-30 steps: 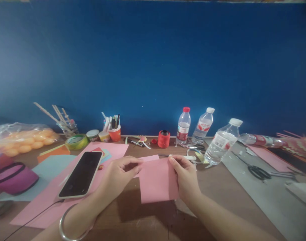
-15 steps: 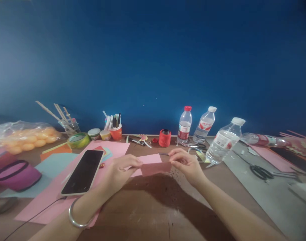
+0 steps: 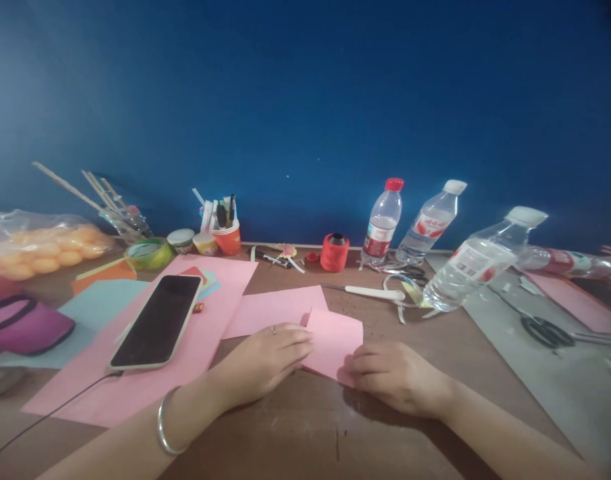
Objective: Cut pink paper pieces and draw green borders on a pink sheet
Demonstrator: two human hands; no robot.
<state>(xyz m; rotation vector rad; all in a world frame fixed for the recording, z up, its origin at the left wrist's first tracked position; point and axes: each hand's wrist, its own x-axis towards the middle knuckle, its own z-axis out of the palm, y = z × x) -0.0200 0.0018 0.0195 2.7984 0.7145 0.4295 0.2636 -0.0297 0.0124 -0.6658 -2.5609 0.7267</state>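
A small folded pink paper (image 3: 335, 340) lies on the brown table (image 3: 295, 433) in front of me. My left hand (image 3: 268, 357) rests flat on its left edge, fingers stretched out and pressing down. My right hand (image 3: 393, 377) lies at the paper's lower right corner, fingers curled and pressed against the edge. Behind it lies another pink sheet (image 3: 273, 310). A silver bangle (image 3: 165, 427) circles my left wrist.
A phone (image 3: 158, 320) lies on a large pink sheet (image 3: 110, 393) at the left. Three water bottles (image 3: 478, 263) stand or lean at the right back. A red thread spool (image 3: 334, 252), a white-handled knife (image 3: 370, 291), scissors (image 3: 545, 330) and a pen cup (image 3: 227, 237) are about.
The pink paper, held up between both hands a second ago, has come down onto the table. Both hands now press it flat. The view has moved closer to the table.
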